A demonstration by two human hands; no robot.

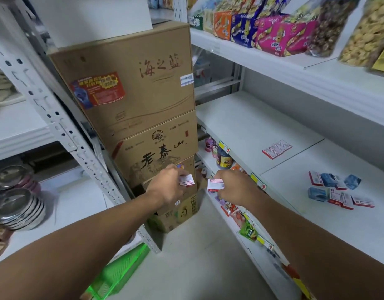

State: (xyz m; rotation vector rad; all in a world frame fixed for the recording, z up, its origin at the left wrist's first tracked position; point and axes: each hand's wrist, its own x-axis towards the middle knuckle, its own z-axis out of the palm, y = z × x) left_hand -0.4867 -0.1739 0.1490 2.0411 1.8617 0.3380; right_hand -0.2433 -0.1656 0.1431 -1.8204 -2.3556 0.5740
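Each of my hands holds a small red-and-white box out in front of me, over the aisle floor. My left hand [167,187] pinches one box [186,180] in front of the stacked cartons. My right hand [234,187] grips another box [215,185] by the edge of the white shelf [241,126]. On that shelf lie more of the same boxes: a flat pair [276,148] further back and a loose cluster of red-and-white and blue boxes [338,190] to the right.
A tall stack of brown cartons [132,94] stands straight ahead. A white perforated rack [63,126] on the left holds steel bowls [15,204]. The upper right shelf carries snack packs [280,33]. A green basket [119,271] sits on the floor below. Lower right shelves hold bottles and packets.
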